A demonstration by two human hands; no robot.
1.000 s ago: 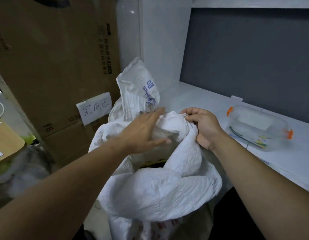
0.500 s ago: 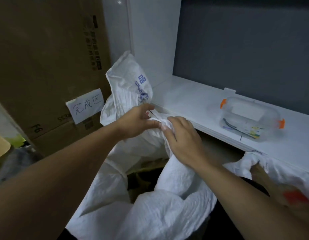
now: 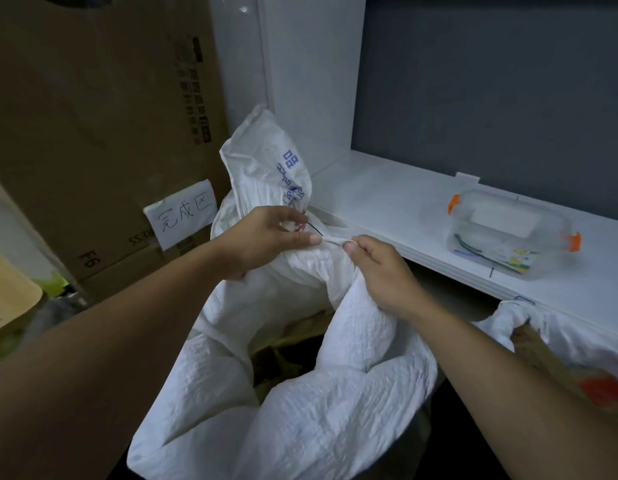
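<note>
The white woven sack [image 3: 318, 427] stands open just beside the white shelf [image 3: 387, 209]. Its far rim is drawn taut and pinched between thumb and fingers of the left hand [image 3: 262, 240] and the right hand [image 3: 383, 275]. If the slick weave is let slip, the mouth is likely to collapse shut.

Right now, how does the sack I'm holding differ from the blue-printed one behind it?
The front sack, pinched at its edge by the left hand and right hand, gapes open with its rim rolled down; the printed sack is gathered at the neck. The front sack shows plain white here; the printed sack carries blue characters. Both are crinkled white woven sacks.
</note>
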